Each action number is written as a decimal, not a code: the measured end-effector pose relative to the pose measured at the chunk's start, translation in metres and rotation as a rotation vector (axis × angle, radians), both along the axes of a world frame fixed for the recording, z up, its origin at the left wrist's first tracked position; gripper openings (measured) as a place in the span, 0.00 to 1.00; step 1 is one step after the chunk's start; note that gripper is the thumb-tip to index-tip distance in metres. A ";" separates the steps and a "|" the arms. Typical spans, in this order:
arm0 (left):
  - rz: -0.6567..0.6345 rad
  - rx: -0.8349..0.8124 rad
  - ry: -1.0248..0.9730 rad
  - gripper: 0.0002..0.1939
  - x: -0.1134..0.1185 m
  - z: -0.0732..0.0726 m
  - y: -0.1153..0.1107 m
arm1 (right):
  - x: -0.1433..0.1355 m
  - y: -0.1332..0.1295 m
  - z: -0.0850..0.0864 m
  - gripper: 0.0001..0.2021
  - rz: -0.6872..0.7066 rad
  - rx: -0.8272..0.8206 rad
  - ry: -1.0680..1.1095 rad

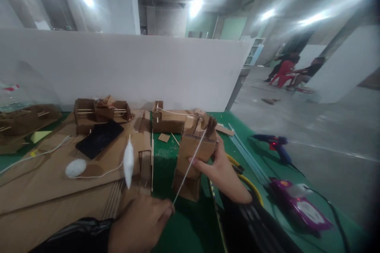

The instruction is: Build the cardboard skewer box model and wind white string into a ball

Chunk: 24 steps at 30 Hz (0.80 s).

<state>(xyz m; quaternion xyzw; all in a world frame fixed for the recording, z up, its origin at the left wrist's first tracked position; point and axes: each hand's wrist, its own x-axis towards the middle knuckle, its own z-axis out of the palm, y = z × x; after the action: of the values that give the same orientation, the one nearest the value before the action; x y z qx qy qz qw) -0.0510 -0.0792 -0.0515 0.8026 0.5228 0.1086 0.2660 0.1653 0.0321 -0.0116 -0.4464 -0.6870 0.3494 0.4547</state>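
Observation:
A tall brown cardboard piece stands slightly tilted over the green mat, with notched parts at its top. My right hand grips its right side, thumb across the front face. From the top of the piece a white string runs taut, down and left, to my left hand, whose fingers are pinched around its end. Left of the piece, a spindle wound with white thread and a round white ball of string, joined by a strand, rest on cardboard.
Cardboard assemblies with sticks line the white partition. A black phone-like slab lies on the cardboard sheets. On the green table at right are a glue gun, clear strips, yellow tubing and a purple device. People sit far right.

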 end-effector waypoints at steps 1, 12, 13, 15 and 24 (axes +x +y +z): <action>0.000 -0.001 0.004 0.18 0.000 0.000 -0.001 | 0.001 0.000 0.000 0.48 -0.018 0.011 0.031; 0.092 -0.033 0.046 0.22 -0.001 0.003 -0.001 | 0.009 0.001 -0.006 0.34 -0.316 0.073 0.296; 0.097 -0.038 0.050 0.22 -0.001 0.003 -0.001 | 0.010 0.002 -0.007 0.34 -0.326 0.062 0.302; 0.096 -0.052 0.057 0.22 -0.001 0.003 0.000 | 0.013 0.004 -0.010 0.34 -0.359 0.038 0.318; 0.026 -0.141 0.048 0.17 -0.009 -0.023 0.007 | 0.022 0.012 -0.029 0.25 -0.520 -0.018 0.330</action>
<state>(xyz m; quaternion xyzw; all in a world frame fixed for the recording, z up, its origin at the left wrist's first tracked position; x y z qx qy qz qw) -0.0596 -0.0722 -0.0744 0.7775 0.5456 0.0557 0.3076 0.1875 0.0440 -0.0407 -0.5484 -0.4636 0.2953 0.6302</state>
